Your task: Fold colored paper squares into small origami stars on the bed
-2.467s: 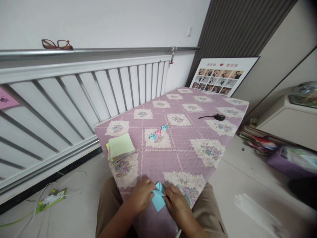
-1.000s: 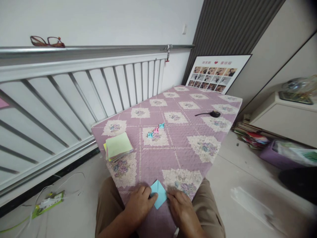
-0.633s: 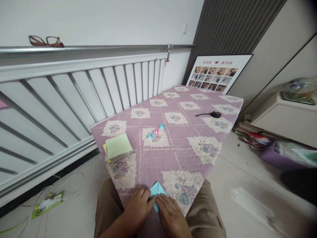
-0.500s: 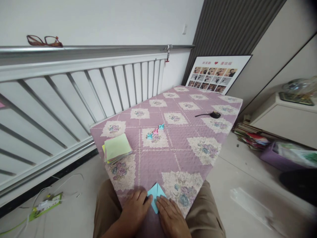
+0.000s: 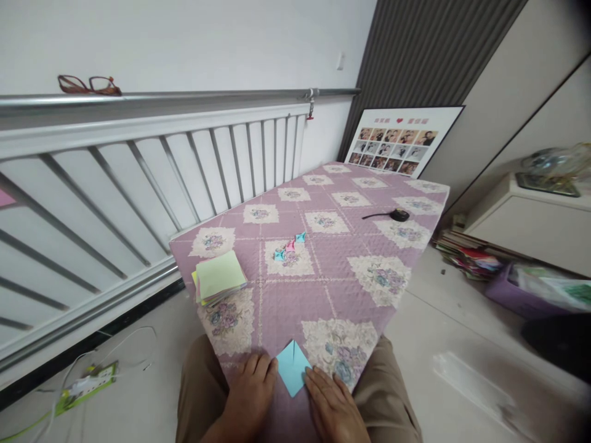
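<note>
Watched from my remote post, a folded blue paper square lies flat near the table's near end, between its left and right edges. The right hand rests fingertips against the paper's right corner; the left hand lies loosely just beside the left corner; neither grasps it. I judge that an uneven push could skew the loosely held sheet or lift its flaps. Its seamed corner points toward the far edge; its long axis seems to run near to far.
</note>
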`<state>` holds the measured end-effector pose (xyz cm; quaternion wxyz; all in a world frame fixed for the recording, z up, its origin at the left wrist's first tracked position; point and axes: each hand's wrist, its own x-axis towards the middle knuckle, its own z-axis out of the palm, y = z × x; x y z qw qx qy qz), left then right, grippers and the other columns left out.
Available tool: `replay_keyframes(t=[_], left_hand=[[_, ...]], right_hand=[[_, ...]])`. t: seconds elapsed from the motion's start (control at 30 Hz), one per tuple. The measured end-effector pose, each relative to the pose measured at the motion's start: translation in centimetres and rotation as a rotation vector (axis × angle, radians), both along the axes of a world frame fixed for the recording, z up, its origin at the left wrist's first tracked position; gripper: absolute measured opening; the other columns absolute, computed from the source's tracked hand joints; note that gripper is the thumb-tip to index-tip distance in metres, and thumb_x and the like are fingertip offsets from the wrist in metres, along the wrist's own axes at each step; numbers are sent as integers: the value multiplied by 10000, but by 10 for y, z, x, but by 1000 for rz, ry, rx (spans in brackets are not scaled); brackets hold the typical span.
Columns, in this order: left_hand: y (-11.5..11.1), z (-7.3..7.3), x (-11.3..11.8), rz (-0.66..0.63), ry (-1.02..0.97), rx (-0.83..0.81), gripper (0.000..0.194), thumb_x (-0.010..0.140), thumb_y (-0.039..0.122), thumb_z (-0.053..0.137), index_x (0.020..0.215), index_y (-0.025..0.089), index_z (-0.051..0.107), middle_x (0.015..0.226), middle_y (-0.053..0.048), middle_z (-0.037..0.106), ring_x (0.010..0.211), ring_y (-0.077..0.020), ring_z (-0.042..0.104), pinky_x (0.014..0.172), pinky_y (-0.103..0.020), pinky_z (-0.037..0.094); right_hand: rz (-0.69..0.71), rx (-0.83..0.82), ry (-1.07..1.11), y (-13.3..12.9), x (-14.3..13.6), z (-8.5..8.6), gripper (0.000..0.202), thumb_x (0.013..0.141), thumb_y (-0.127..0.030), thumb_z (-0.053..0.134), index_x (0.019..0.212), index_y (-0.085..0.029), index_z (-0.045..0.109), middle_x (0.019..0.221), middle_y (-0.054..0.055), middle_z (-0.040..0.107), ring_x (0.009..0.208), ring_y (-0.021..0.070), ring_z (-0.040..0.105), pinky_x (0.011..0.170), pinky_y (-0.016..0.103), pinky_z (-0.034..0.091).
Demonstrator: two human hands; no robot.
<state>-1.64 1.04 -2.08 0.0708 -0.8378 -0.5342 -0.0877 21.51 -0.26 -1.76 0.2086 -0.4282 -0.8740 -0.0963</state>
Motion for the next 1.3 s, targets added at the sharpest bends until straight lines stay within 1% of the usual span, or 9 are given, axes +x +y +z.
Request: replay_keyframes(t=[0.23,0.37,0.5,0.6,0.73,0.9,1.0,1.1,1.3], left_hand=[[2,10,2,-101,4,154,280,916,142,450,1158,203,578,1242,-54,577,1108,-246,503,898,-405,431],[-1,3,20,-228,-143,225,235,956,234,434,1141,233,579,1231,-15,589,1138,-200,489,979,-374,379],[-9,-3,38,-175,-231,128,230,932,234,477,1133,256,586,1115,18,643,1047,-170,544,972,-346,398],[-17,0,41,-115,-232,29,340,865,315,570,1201,266,554,1206,-15,605,1099,-230,526,970,-418,404],[-25,7,39,-86,-244,-64,484,812,390,614,1275,297,508,1313,-33,538,1209,-286,448,1015,-486,350],[-27,17,38,-49,-266,-198,496,823,347,577,1309,330,478,1369,-6,489,1281,-301,362,1061,-514,272],[-27,24,38,-43,-277,-255,496,823,315,557,1312,332,476,1391,-1,466,1302,-303,325,1076,-524,235],[-27,29,37,-36,-293,-292,511,815,301,557,1318,331,471,1396,-4,457,1309,-304,310,1085,-526,211],[-31,38,38,-46,-296,-235,487,807,269,557,1290,308,501,1369,-15,478,1285,-296,334,1074,-514,246]], right_hand=[[-84,-2,37,-1,-10,6,377,836,-79,418,1127,-237,598,1127,4,692,1019,196,631,905,356,395],[-97,-28,92,-3,-13,10,343,851,-105,440,1115,-250,603,1113,-2,695,1012,197,631,901,357,403],[-90,-37,89,-4,-12,10,393,816,-81,467,1149,-250,589,1133,14,683,1024,203,624,895,368,419],[-68,-25,103,-6,-10,8,440,781,-56,478,1165,-247,578,1132,25,679,1034,208,618,894,373,429],[-95,-53,182,-9,-7,7,355,805,-74,484,1099,-234,604,1106,47,677,1036,216,609,898,373,439],[-225,-292,297,5,-11,24,206,893,-192,458,952,-240,649,941,42,691,892,197,625,812,339,466],[-352,-351,329,22,-20,33,236,845,-233,533,1054,-241,642,1012,51,681,979,219,598,855,351,442],[-399,-335,344,36,-29,33,288,813,-264,560,1087,-245,644,1098,70,655,1046,248,569,888,394,410],[-408,-322,369,41,-36,32,171,813,-271,545,906,-290,688,1099,52,648,1041,259,564,852,437,390]])
